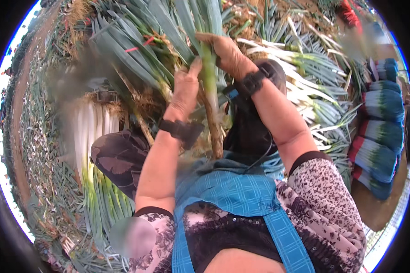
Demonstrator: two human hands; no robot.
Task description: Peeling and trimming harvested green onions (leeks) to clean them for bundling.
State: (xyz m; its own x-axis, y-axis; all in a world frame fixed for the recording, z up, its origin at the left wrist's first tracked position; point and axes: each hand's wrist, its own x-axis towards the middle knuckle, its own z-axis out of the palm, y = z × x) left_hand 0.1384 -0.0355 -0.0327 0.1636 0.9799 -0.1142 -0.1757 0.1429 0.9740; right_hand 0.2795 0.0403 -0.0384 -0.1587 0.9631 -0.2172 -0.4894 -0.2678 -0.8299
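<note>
A thick Welsh onion or leek stalk (210, 73) stands upright before me, its white end pointing down toward my lap and its broad leaves reaching the top of the view. My right hand (227, 54) wraps the stalk from the right, a digit lying across the base of the leaves. Close against its left side is my left hand (186, 83), thumb raised; its other fingers are mostly hidden, so its grip is unclear. Untrimmed stalks with long green leaves (126, 56) lean beyond my left hand. Below the hands, a wooden stick (212, 128) runs toward my lap.
White-stemmed stalks (290, 73) are heaped to the right. Farther right, tied bundles (379, 131) are stacked. By my left knee (121, 155) lies a row of cleaned stalks (95, 126). Leaf scraps (48, 163) cover the ground at left. A second stick (143, 126) slants near that knee.
</note>
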